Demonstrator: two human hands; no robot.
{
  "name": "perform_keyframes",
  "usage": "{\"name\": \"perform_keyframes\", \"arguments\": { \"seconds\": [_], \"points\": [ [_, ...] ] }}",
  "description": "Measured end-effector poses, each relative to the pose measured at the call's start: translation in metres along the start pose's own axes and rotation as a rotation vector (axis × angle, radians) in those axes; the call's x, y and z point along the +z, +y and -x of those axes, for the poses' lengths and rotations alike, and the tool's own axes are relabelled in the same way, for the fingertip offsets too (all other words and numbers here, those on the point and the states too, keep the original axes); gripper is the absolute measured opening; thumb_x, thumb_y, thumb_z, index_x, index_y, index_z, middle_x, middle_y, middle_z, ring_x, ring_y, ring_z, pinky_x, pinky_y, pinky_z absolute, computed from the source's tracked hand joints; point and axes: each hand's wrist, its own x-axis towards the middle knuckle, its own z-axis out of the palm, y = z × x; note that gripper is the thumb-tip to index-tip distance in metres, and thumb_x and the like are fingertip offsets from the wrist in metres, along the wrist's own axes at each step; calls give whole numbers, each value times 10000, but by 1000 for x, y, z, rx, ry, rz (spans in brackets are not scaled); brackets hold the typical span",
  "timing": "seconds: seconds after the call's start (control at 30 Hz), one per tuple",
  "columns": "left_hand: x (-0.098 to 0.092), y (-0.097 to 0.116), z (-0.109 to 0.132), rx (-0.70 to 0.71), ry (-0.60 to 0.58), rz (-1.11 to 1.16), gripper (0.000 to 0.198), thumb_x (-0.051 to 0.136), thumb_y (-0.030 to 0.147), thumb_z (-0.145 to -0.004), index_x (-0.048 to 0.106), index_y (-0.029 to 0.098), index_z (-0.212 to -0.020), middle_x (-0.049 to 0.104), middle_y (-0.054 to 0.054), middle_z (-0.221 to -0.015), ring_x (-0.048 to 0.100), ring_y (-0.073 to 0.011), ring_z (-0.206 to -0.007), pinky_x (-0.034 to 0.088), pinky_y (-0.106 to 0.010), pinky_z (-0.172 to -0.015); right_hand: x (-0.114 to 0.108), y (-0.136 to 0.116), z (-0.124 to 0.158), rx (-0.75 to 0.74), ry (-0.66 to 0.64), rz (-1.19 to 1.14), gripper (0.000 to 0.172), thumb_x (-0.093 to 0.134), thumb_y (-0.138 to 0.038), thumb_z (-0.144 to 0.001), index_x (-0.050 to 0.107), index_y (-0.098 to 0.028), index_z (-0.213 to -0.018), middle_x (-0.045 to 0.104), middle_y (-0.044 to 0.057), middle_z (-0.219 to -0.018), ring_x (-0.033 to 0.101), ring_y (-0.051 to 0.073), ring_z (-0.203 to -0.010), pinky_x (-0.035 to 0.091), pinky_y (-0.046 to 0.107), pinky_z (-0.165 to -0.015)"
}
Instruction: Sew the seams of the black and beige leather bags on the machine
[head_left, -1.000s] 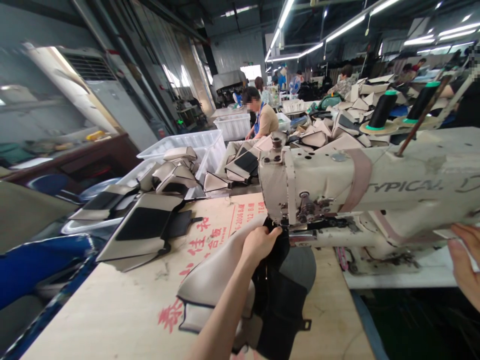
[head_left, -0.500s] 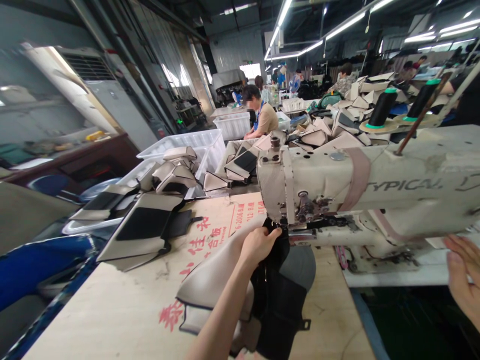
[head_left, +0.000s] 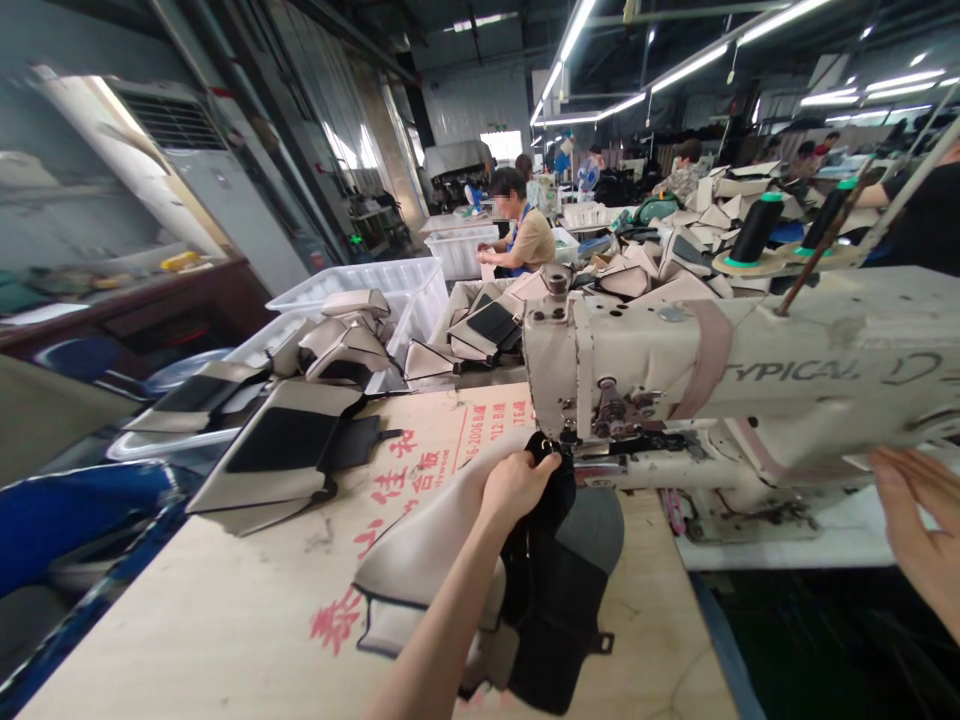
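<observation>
Strip lights [head_left: 690,67] far, red-lettered plywood [head_left: 247,600] near. On it we log a folded beige-and-black piece [head_left: 427,540], far end at the machine [head_left: 645,350]; our left hand [head_left: 517,485] pinches it, our right hand [head_left: 919,520] half spread.

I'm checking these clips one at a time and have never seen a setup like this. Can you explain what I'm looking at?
There is no robot here: a person works with bare hands, seen from a camera worn on the head, looking forward and down. The big pale machine is a sewing machine, with black thread spools above it. The left hand pinches a beige and black piece close to the needle area. The right hand is beside the machine's right part, fingers extended; whether it touches is hard to tell. A wooden board with red printing lies below, with another sewn piece on its far left. Beyond it, a white bin holds similar pieces, and a co-worker is farther back.
</observation>
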Motion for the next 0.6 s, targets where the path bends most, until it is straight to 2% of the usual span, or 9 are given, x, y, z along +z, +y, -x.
{"name": "perform_keyframes", "arguments": {
  "seconds": [0.07, 0.1, 0.2, 0.27, 0.3, 0.37, 0.43, 0.6],
  "points": [
    [0, 0, 0, 0, 0, 4, 514, 355, 592, -775, 637, 168, -703, 676, -100, -751, 629, -253, -744, 399, -272, -594, -2, -47, 1, -36, -15, -129, 270, 513, -341, -812, 647, -191, -993, 664, 69, -971, 608, 232, -939, 357, 378, -950],
    [0, 0, -1, -1, 1, 5, 510, 359, 591, -774, 636, 169, -703, 677, -99, -756, 629, -251, -746, 398, -270, -595, 1, -78, 5, -22, -70, -267, 229, 522, -330, -811, 656, -183, -926, 674, 69, -913, 625, 212, -869, 403, 341, -892],
    [1, -1, -2, -6, 4, 4, 516, 356, 595, -773, 634, 165, -704, 678, -101, -765, 628, -248, -751, 393, -267, -593, 23, -178, 16, 84, -491, -668, 301, 378, -364, -887, 614, -200, -976, 660, 65, -941, 626, 177, -815, 454, 262, -721],
    [2, -1, -3, -10, 2, 1, 523, 349, 595, -777, 635, 163, -705, 679, -101, -770, 628, -244, -751, 392, -265, -590, 42, -231, 16, 260, -664, -792, 348, 344, -412, -891, 593, -199, -1007, 658, 76, -930, 621, 206, -819, 434, 285, -712],
    [2, -1, -4, -12, 0, 0, 523, 348, 592, -778, 636, 162, -706, 680, -99, -773, 628, -241, -750, 392, -262, -589, 51, -250, 13, 355, -691, -844, 358, 368, -442, -874, 597, -188, -978, 658, 91, -902, 620, 218, -789, 423, 291, -698],
    [2, 0, -4, -17, -2, -3, 517, 352, 585, -780, 637, 160, -703, 681, -97, -774, 628, -233, -747, 392, -257, -586, 65, -273, 8, 472, -699, -886, 374, 402, -478, -845, 605, -168, -890, 653, 106, -789, 611, 226, -708, 401, 291, -660],
    [3, 1, -4, -25, 2, -6, 510, 359, 579, -780, 636, 159, -697, 681, -97, -775, 628, -232, -747, 394, -255, -590, 73, -282, 5, 557, -678, -909, 380, 404, -482, -834, 603, -160, -811, 635, 105, -702, 592, 219, -653, 384, 286, -632],
    [4, 2, -1, -30, 16, -12, 513, 355, 590, -777, 632, 167, -687, 678, -98, -773, 625, -244, -761, 396, -263, -601, 82, -292, 11, 813, -633, -1063, 424, 310, -462, -852, 597, -164, -760, 641, 85, -741, 571, 195, -688, 391, 268, -621]
  ]
}}
